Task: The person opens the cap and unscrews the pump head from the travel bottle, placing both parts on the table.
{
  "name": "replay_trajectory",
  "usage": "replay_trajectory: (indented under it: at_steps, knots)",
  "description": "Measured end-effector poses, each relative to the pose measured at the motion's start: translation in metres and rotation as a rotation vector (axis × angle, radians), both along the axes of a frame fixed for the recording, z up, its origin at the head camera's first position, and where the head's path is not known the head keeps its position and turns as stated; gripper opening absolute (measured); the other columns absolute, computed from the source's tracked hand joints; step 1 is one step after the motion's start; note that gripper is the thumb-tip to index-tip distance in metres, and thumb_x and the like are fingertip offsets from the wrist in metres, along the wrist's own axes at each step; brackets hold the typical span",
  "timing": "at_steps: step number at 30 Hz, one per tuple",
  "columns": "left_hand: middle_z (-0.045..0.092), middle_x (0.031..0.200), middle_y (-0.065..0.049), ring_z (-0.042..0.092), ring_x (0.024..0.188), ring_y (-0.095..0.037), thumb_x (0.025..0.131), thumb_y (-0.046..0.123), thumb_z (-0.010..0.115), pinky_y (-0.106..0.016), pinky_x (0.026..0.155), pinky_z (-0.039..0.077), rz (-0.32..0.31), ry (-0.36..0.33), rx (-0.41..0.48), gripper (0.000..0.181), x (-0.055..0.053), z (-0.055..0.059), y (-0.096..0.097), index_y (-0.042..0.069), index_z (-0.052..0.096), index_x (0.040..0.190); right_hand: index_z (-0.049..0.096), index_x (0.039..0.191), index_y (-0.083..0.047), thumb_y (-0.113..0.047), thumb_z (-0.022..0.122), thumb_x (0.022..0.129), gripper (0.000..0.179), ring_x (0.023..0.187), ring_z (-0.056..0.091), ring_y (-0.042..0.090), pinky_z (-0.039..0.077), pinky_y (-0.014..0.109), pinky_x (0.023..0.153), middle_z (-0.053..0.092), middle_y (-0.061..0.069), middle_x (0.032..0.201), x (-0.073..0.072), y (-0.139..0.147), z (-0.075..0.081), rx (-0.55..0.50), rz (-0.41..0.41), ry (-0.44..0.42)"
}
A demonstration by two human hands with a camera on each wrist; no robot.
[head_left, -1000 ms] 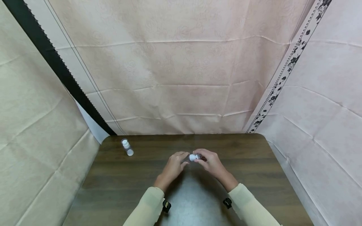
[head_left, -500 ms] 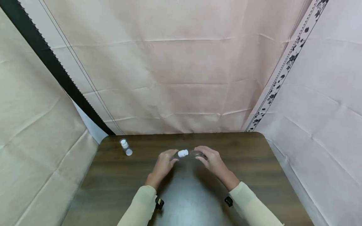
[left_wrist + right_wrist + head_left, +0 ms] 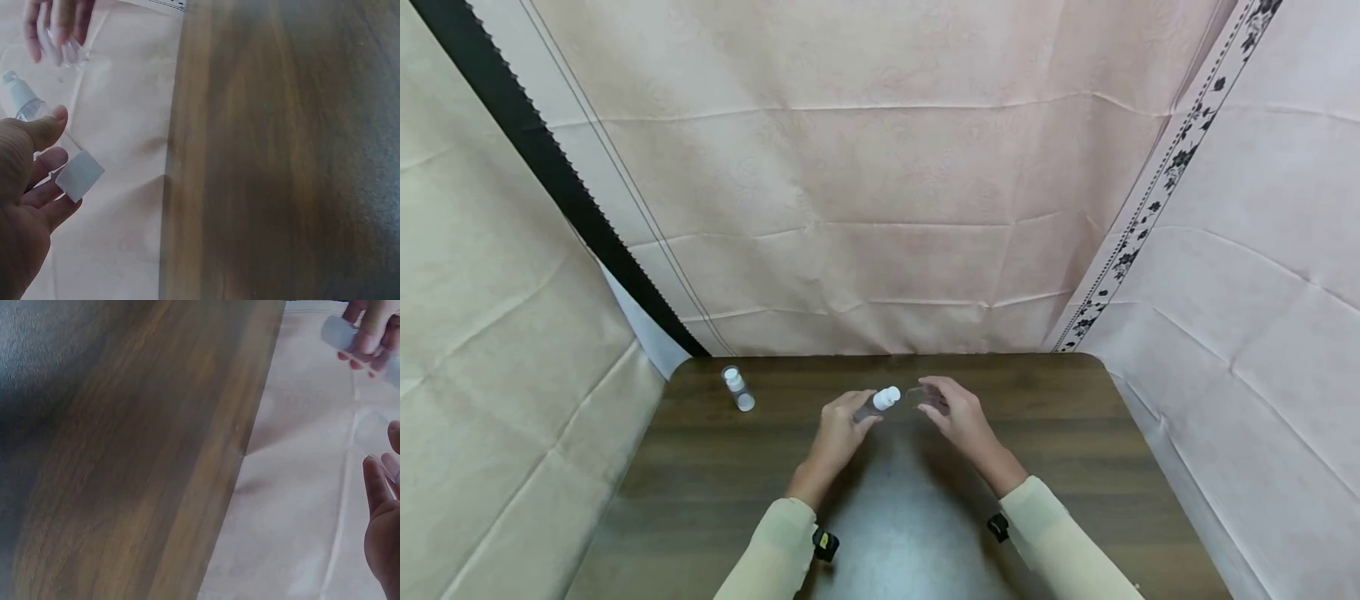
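My left hand grips a small clear pump bottle with a white pump top and a white base. In the left wrist view, the bottle's white base sticks out below the fingers, and its pump top points away at the upper left. Between the thumb and fingers of my right hand is a clear cap, hollow and see-through. Cap and pump top are apart, with a small gap between them above the table. Part of the cap is hidden by the right fingers.
A second bottle with white ends lies near the back left corner of the brown wooden table. Patterned cloth sheets hang behind the table and on both sides.
A second ago the hands were close together at the bottle's white top. Since then, the left hand has drawn the bottle leftward, and the clear cap has come off in the right hand.
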State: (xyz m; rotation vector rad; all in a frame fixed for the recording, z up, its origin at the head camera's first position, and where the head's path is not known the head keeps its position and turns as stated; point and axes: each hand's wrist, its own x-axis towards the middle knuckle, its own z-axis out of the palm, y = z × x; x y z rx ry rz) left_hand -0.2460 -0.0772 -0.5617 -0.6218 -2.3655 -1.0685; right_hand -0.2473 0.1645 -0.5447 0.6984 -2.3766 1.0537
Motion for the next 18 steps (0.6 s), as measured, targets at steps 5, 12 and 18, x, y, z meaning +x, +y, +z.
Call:
replay_trajectory:
  at_steps: [5,12,18]
  knots:
    - [0.076,0.105,-0.016,0.075,0.094,-0.03,0.075,0.004,0.091,-0.042,0.078,0.063,-0.004,0.06,0.05,0.042,-0.001,0.002,0.001,-0.001,0.076,0.114,0.067,0.121,-0.003,-0.003,0.083,0.085,0.039,0.096,0.073,0.023,0.062,0.034,0.08,0.07,0.011,0.108,-0.009,-0.001,-0.005,0.032,-0.037,-0.018]
    - [0.076,0.103,-0.015,0.075,0.093,-0.029,0.073,0.004,0.092,-0.042,0.077,0.063,0.022,0.087,0.091,0.043,-0.002,-0.003,-0.001,-0.001,0.076,0.113,0.067,0.128,-0.002,0.0,0.079,0.088,0.042,0.096,0.073,0.024,0.062,0.034,0.081,0.069,0.015,0.115,-0.025,0.003,-0.02,0.069,-0.013,-0.022]
    - [0.077,0.103,-0.015,0.075,0.092,-0.029,0.073,0.004,0.092,-0.042,0.074,0.063,0.033,0.074,0.118,0.043,0.0,-0.006,-0.004,0.001,0.077,0.113,0.066,0.13,0.001,0.002,0.08,0.087,0.046,0.093,0.073,0.026,0.063,0.035,0.08,0.068,0.019,0.114,-0.038,0.004,-0.034,0.112,0.004,-0.03]
